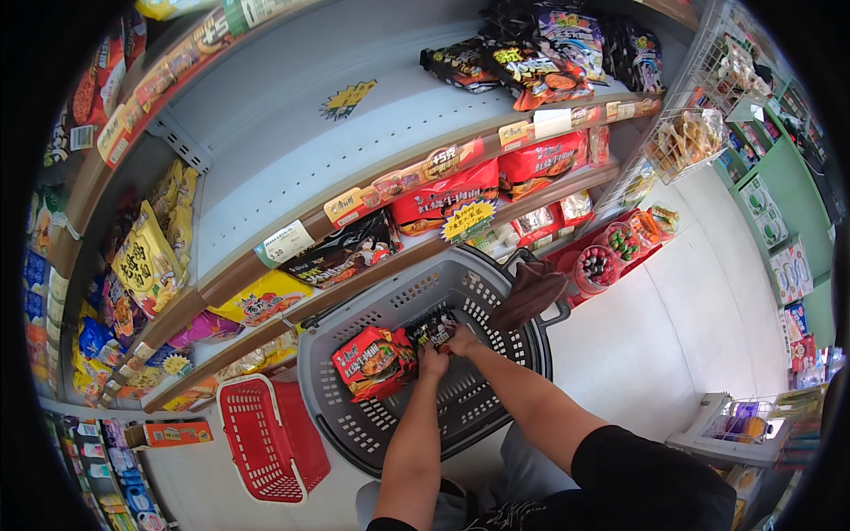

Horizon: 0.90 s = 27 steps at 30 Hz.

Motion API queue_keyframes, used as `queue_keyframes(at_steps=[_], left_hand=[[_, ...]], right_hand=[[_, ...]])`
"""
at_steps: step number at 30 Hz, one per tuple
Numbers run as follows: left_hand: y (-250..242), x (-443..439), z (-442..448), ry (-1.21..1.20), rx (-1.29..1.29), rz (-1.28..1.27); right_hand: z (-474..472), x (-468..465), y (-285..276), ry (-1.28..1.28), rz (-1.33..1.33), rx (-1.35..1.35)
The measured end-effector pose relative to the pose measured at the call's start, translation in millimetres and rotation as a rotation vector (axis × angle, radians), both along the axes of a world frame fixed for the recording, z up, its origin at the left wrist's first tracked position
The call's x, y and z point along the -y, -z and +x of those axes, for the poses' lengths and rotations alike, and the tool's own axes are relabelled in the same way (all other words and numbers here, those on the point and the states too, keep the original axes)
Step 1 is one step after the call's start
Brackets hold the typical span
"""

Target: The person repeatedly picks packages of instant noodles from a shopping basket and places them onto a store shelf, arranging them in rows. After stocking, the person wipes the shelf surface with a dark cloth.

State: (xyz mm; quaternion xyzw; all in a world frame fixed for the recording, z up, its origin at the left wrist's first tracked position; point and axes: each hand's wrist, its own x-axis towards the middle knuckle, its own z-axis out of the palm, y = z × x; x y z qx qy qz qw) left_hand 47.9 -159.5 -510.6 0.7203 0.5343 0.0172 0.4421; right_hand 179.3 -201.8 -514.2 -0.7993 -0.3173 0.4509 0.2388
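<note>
A large grey plastic shopping basket [478, 292] stands before me, up against the shelving. Inside it, my left hand [433, 363] and my right hand [463, 340] close on the near edge of a black instant-noodle packet [430, 325]. A red multipack of instant noodles [375, 362] lies in the basket just left of my left hand. Over the basket's right rim hangs a dark brown cloth or glove [528, 295], to the right of my right hand. My fingertips are partly hidden by the packet.
A red plastic basket [272, 438] sits on the floor at the left. Shelves [265, 166] with noodle packs rise ahead. Tubs of wrapped sweets [596, 267] stand right of the grey basket, below a wire rack [684, 146]. Pale floor tiles [637, 332] extend rightward.
</note>
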Motion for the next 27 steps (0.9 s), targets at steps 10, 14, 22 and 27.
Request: queue_keyframes(at_steps=[10, 14, 22, 27], left_hand=[[-89, -5, 22, -0.174, 0.554, -0.044], [-166, 5, 64, -0.157, 0.745, 0.008], [-424, 2, 131, 0.279, 0.998, 0.686], [-509, -34, 205, 0.273, 1.038, 0.847]], right_hand=[[-8, -8, -157, -0.050, 0.359, -0.138], [37, 5, -204, -0.064, 0.616, -0.154], [166, 41, -457, 0.203, 1.043, 0.231], [280, 13, -502, 0.467, 1.159, 0.819]])
